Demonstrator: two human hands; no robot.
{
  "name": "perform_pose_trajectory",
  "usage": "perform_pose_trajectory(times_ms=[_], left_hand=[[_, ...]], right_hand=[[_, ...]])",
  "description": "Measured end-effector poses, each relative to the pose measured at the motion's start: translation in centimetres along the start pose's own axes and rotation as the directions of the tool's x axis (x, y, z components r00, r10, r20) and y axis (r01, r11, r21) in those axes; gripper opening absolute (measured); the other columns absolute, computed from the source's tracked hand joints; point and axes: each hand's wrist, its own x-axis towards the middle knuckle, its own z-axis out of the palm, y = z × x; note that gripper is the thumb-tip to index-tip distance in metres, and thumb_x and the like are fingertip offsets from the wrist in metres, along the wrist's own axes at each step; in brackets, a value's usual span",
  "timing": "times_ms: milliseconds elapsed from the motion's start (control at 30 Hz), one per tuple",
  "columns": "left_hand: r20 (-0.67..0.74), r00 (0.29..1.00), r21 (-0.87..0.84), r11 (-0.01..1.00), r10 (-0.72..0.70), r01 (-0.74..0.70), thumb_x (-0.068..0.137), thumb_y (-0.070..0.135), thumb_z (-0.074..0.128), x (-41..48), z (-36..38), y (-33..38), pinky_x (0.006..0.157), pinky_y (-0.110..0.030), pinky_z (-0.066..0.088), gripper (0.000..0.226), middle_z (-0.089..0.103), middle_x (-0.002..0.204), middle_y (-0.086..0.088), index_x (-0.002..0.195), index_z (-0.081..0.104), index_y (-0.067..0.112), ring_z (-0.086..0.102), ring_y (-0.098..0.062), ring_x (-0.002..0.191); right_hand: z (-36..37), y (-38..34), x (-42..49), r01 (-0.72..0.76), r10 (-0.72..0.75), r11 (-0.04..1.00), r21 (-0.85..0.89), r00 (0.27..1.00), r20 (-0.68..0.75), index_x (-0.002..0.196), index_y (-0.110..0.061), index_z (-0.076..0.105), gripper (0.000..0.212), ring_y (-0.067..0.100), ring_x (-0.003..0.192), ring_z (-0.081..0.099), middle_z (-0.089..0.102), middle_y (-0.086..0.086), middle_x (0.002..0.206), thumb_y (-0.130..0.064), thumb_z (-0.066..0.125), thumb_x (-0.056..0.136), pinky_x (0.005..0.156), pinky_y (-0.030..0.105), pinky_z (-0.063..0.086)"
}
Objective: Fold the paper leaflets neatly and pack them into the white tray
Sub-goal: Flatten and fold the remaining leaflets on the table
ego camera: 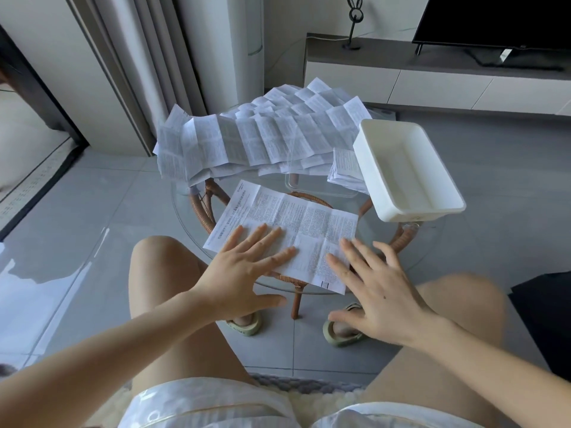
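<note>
White leaflet (293,223) flat on our glass desk (367,233), long axis left-right | our left hand (244,270) spread flat on its near-left; right hand (380,285) open at its right end | tray (414,211) empty, beyond right hand

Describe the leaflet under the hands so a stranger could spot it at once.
Find the round glass table, with a white tray at its right edge. On the near side lies one leaflet, spread flat, with the left hand and right hand resting open on it. Unlike the heaped pile behind, it lies alone.
</note>
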Motion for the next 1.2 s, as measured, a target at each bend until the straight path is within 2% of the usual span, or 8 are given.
perform_pose_trajectory(times_ms=[133, 300, 600, 733, 900, 1033, 1133, 1200], left_hand=[[-0.044, 0.995, 0.048, 0.995, 0.093, -0.091, 0.081, 0.08, 0.034, 0.2, 0.3, -1.1, 0.118, -0.051, 0.013, 0.08, 0.013, 0.159, 0.004, 0.15, 0.011, 0.045, 0.01, -0.023, 0.148], [-0.1, 0.986, 0.049, 0.99, 0.137, -0.132, 0.083, 0.07, 0.048, -0.1, 0.9, -1.7, 0.115, -0.056, 0.022, 0.079, 0.018, 0.159, 0.001, 0.151, 0.016, 0.043, 0.012, -0.023, 0.148], [-0.045, 0.976, -0.049, 0.975, 0.215, -0.217, 0.082, 0.065, 0.052, 0.3, -0.8, -2.5, 0.119, -0.045, 0.009, 0.064, 0.026, 0.157, 0.007, 0.141, 0.037, 0.049, 0.015, -0.015, 0.147], [-0.145, 0.982, 0.032, 0.992, 0.123, -0.119, 0.077, 0.061, 0.062, -0.3, -1.3, -2.0, 0.104, -0.034, 0.034, 0.052, 0.051, 0.138, -0.001, 0.127, 0.057, 0.047, 0.045, -0.017, 0.126], [-0.137, 0.982, -0.002, 0.992, 0.127, -0.128, 0.081, 0.055, 0.06, -1.2, -0.8, -2.2, 0.103, -0.039, 0.04, 0.054, 0.051, 0.14, -0.003, 0.132, 0.052, 0.044, 0.045, -0.023, 0.131], [-0.073, 0.989, -0.038, 0.99, 0.13, -0.133, 0.076, 0.045, 0.072, -1.5, -0.7, -2.9, 0.108, -0.04, 0.035, 0.061, 0.044, 0.147, 0.001, 0.133, 0.051, 0.045, 0.038, -0.021, 0.138], [-0.092, 0.984, -0.069, 0.985, 0.151, -0.157, 0.071, 0.039, 0.073, -1.1, -0.7, -2.9, 0.104, -0.042, 0.038, 0.029, 0.047, 0.143, 0.005, 0.1, 0.069, 0.038, 0.036, -0.018, 0.137], [-0.098, 0.981, -0.096, 0.98, 0.165, -0.174, 0.069, 0.036, 0.073, -1.0, -0.7, -3.0, 0.1, -0.042, 0.039, 0.023, 0.051, 0.132, 0.007, 0.092, 0.069, 0.036, 0.04, -0.017, 0.131]], right_hand=[[0.4, 1.7, 0.0, 0.126, -0.146, 0.975, -0.183, 0.985, -0.096, 0.128, 0.0, 0.055, 0.081, 0.038, 0.111, 0.056, 0.055, 0.029, 0.127, -0.05, 0.076, 0.067, 0.096, 0.048, 0.031], [1.9, 1.4, 0.9, 0.176, -0.265, 0.961, -0.214, 0.807, -0.527, 0.099, 0.007, 0.063, 0.017, 0.032, 0.073, 0.063, 0.068, 0.026, 0.096, 0.003, 0.054, 0.086, 0.078, 0.041, 0.039], [0.3, -2.5, -0.4, 0.336, -0.315, 0.938, -0.081, 0.733, -0.603, 0.061, -0.006, 0.058, 0.025, 0.025, 0.055, 0.039, 0.048, 0.008, 0.061, 0.003, 0.048, 0.082, 0.066, 0.037, 0.047], [-2.3, -4.5, -0.6, 0.388, -0.301, 0.922, 0.003, 0.718, -0.627, 0.067, -0.01, 0.054, 0.026, 0.023, 0.056, 0.045, 0.052, 0.004, 0.065, -0.009, 0.05, 0.093, 0.081, 0.035, 0.053], [-1.7, -2.8, -0.8, 0.331, -0.261, 0.939, 0.09, 0.859, -0.441, 0.098, -0.013, 0.056, 0.022, 0.018, 0.09, 0.065, 0.068, 0.003, 0.102, -0.001, 0.057, 0.079, 0.097, 0.041, 0.049], [-2.5, 0.9, -0.9, 0.157, -0.004, 0.847, 0.508, 0.957, -0.29, 0.08, -0.027, 0.072, 0.01, -0.003, 0.086, 0.065, 0.072, -0.014, 0.089, -0.024, 0.063, 0.082, 0.098, 0.034, 0.048], [-4.9, 2.4, 1.7, -0.112, 0.213, 0.522, 0.845, 0.977, -0.002, 0.064, -0.038, 0.066, 0.018, -0.012, 0.064, 0.051, 0.064, -0.012, 0.063, -0.035, 0.07, 0.081, 0.07, 0.016, 0.042], [-5.3, 2.8, 4.5, -0.187, 0.247, 0.512, 0.839, 0.967, 0.065, 0.061, -0.032, 0.064, 0.022, -0.002, 0.055, 0.044, 0.056, -0.008, 0.055, -0.029, 0.073, 0.08, 0.058, 0.02, 0.035]])
